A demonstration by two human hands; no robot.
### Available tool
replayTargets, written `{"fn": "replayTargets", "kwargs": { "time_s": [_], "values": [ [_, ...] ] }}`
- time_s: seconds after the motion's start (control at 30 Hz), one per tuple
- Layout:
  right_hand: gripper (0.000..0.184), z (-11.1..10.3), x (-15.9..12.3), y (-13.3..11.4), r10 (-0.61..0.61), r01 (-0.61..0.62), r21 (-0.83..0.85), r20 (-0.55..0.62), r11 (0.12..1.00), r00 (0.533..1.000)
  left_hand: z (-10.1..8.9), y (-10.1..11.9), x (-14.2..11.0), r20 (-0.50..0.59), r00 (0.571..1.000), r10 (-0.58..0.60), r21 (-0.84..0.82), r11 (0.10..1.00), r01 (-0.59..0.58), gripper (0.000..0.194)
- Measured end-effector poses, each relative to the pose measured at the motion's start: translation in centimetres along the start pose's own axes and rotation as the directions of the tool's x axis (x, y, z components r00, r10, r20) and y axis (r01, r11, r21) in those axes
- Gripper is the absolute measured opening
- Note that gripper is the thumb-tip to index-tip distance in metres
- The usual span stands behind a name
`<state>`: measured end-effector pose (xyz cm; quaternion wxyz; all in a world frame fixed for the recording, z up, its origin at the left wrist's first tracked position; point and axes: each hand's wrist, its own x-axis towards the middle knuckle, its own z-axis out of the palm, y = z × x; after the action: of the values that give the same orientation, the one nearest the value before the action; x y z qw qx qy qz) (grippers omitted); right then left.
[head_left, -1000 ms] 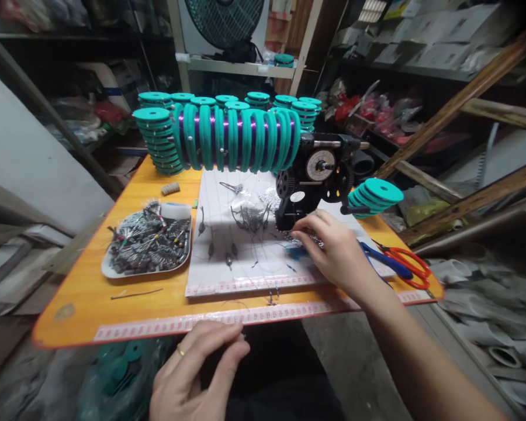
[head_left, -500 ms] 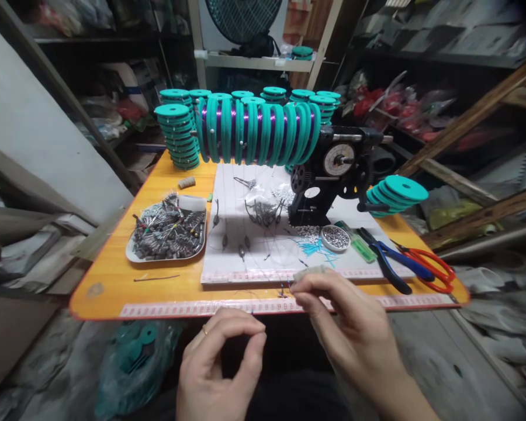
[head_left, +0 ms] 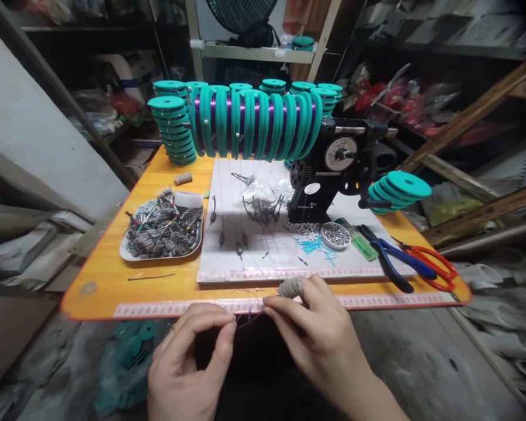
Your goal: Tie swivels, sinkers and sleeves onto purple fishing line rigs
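Observation:
Both hands are in front of the table's near edge, fingertips pinched. A thin dark fishing line runs between them, with a small blue piece on it. My left hand, wearing a ring, is closed on one end of the line. Thumb and index finger of my right hand are closed on the other end. A grey wrap covers one finger of that hand. Beyond them, thin lines hang from a row of teal spools wound with purple line, down to dark sinkers on the white board.
A black winding machine holds the spools. At left is a white tray of metal parts. A dish of small beads, blue-handled pliers and red-handled scissors are at right. A measuring tape lines the near edge.
Both hands have moved left, the right one also slightly down. The line with the blue piece now shows between the fingertips. The whole view has shifted slightly.

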<state>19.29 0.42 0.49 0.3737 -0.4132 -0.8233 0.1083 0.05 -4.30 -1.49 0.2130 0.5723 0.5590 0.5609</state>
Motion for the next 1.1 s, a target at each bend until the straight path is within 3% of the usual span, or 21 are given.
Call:
{"fn": "replayTargets", "kwargs": {
  "time_s": [0.2, 0.4, 0.47, 0.57, 0.67, 0.73, 0.87, 1.1],
  "values": [
    [0.011, 1.7, 1.5, 0.1, -0.045, 0.043, -0.236, -0.005, 0.971, 0.999, 0.2, 0.1, -0.2, 0.024, 1.0, 0.008, 0.01, 1.0, -0.009, 0.012],
    [0.013, 1.6, 2.0, -0.3, -0.059, 0.087, -0.301, 0.1, 0.95, 0.993, 0.1, 0.2, -0.3, 0.023, 1.0, -0.005, -0.009, 1.0, 0.005, 0.011],
    [0.012, 1.1, 1.8, -0.8, -0.068, 0.087, -0.216, 0.097, 0.973, 0.993, 0.2, 0.2, -0.3, 0.025, 1.0, -0.005, -0.025, 1.0, 0.006, 0.012],
    [0.007, 0.3, 1.3, -1.9, -0.007, 0.002, 0.121, 0.047, 0.993, 0.999, 0.2, 0.5, -0.3, 0.031, 0.999, -0.01, -0.041, 0.999, 0.011, 0.012],
    [0.009, 0.1, 0.8, -3.0, 0.12, -0.137, 0.468, 0.065, 0.873, 0.991, 0.2, 0.9, -0.4, 0.05, 0.999, -0.02, -0.075, 0.997, 0.023, 0.012],
    [0.011, 0.4, 0.5, -3.6, 0.179, -0.184, 0.601, 0.068, 0.778, 0.981, 0.2, 1.2, -0.4, 0.072, 0.997, -0.01, -0.122, 0.992, 0.019, 0.016],
    [0.011, 1.2, 0.1, -4.1, 0.256, -0.22, 0.665, 0.045, 0.714, 0.966, 0.4, 1.7, -0.4, 0.113, 0.994, -0.008, -0.198, 0.98, 0.03, 0.02],
    [0.01, 1.5, 0.1, -4.2, 0.288, -0.285, 0.74, 0.129, 0.609, 0.949, 0.4, 1.7, -0.5, 0.105, 0.993, -0.056, -0.28, 0.956, 0.084, 0.02]
  ]
}}
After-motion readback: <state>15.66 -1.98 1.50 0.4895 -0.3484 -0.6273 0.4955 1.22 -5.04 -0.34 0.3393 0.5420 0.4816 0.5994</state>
